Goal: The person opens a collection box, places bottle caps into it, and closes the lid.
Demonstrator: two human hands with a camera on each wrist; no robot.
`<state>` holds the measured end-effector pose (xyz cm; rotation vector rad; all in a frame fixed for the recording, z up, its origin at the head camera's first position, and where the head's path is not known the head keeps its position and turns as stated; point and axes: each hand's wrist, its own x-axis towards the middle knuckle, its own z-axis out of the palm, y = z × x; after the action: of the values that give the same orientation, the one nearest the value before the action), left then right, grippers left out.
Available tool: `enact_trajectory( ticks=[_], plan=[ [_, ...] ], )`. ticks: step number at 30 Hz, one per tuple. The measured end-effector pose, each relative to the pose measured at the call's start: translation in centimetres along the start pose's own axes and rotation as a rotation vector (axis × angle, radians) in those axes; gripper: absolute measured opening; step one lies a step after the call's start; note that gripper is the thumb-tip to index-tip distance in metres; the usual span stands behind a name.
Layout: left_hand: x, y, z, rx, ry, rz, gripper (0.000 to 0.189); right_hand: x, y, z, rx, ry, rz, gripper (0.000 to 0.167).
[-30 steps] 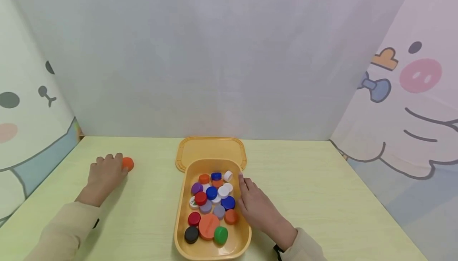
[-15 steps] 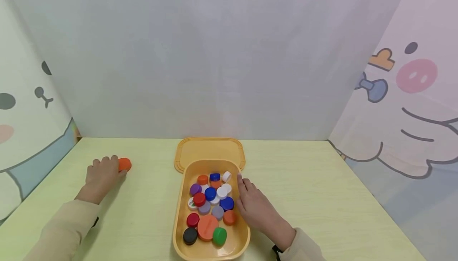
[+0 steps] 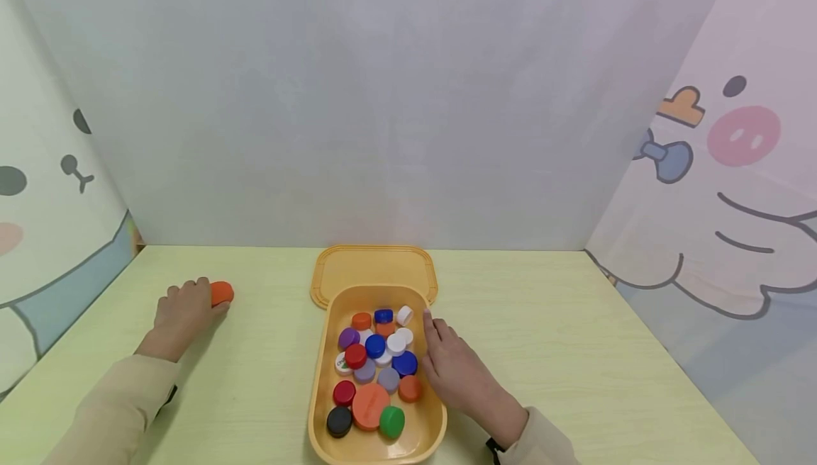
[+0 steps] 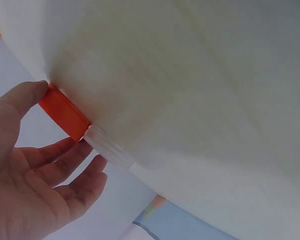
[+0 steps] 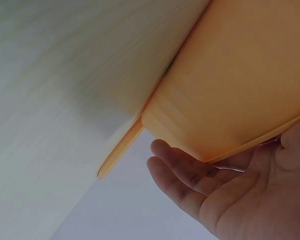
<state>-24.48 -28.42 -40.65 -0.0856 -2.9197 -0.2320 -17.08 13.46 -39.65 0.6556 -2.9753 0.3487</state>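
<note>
In the head view my left hand (image 3: 185,312) pinches an orange bottle cap (image 3: 221,293) at the left of the table. The left wrist view has that orange cap (image 4: 65,115) standing between the thumb and fingertips, with a whitish ribbed cap (image 4: 107,147) right beside it. My right hand (image 3: 462,373) holds the right rim of a yellow box (image 3: 315,408), its fingers along the edge. From the right wrist, the box's outer wall (image 5: 230,75) fills the upper right, and part of the thumb is hidden behind the rim.
Several bottle caps lie inside the box, among them a black cap (image 3: 340,422), a green cap (image 3: 392,422) and a large orange cap (image 3: 371,406). Behind the box a yellow lid (image 3: 374,263) lies flat on the pale table (image 3: 574,351). Printed cloth surrounds the back and sides.
The head view has shifted slightly, moving everything a little leftward in it. Both hands keep their places, the left still on the orange bottle cap and the right still at the box rim.
</note>
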Motion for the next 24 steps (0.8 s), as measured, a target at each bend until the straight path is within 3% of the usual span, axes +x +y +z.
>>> enact_trajectory(
  ticks=[17,24],
  plan=[
    [0.3,-0.3,0.2,-0.121,-0.009,-0.018,0.041,0.0,-0.1,-0.2,0.005,-0.014,0.009,0.056],
    [0.3,0.6,-0.1,-0.112,0.054,0.022,0.043,-0.1,-0.1,-0.1,-0.006,-0.006,0.005,0.056]
  ],
)
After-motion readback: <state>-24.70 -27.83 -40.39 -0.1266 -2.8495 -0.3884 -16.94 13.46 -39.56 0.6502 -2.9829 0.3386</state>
